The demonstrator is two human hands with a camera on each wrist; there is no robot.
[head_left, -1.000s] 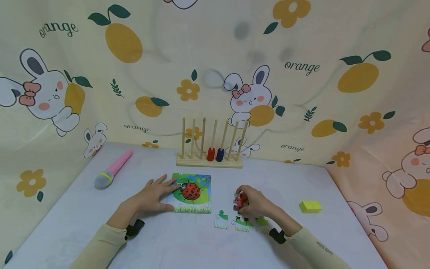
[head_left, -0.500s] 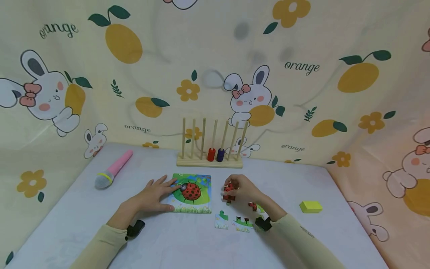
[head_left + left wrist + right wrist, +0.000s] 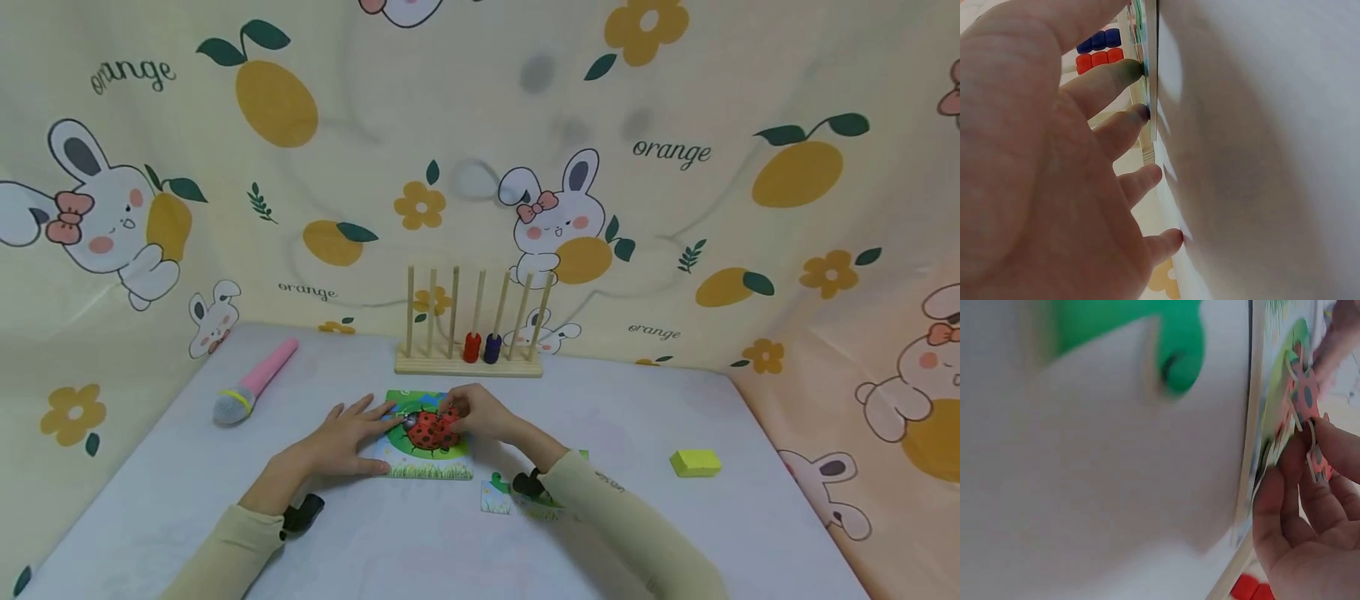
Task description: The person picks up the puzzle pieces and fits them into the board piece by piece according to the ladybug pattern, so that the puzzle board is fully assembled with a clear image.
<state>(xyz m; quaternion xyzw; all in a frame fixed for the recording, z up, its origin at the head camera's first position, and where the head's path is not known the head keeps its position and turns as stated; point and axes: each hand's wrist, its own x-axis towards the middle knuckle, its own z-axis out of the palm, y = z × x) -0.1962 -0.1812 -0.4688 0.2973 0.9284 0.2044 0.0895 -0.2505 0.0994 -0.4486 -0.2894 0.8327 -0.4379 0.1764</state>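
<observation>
A ladybug jigsaw board (image 3: pixel 431 472) lies flat on the white table. My left hand (image 3: pixel 341 442) rests at its left side with fingers spread. In the left wrist view, some fingertips touch the board's edge (image 3: pixel 1153 81) and others the table. Over the right part of the ladybug picture, my right hand (image 3: pixel 483 414) pinches a red, black-spotted puzzle piece (image 3: pixel 1305 397) between thumb and fingers. That piece is tilted in the right wrist view; whether it touches the board I cannot tell. Loose puzzle pieces (image 3: pixel 495 497) lie right of the board, some partly hidden under my right forearm.
Behind the board stands a wooden peg rack (image 3: pixel 468 365) with red beads (image 3: pixel 472 347) and blue beads (image 3: pixel 492 348). A pink toy microphone (image 3: pixel 258 379) lies at the left. To the right is a yellow-green block (image 3: pixel 695 463). A printed cloth hangs behind the table.
My right hand has lifted the red puzzle piece from the loose pieces and carried it left over the board. My left hand has stayed in place.
</observation>
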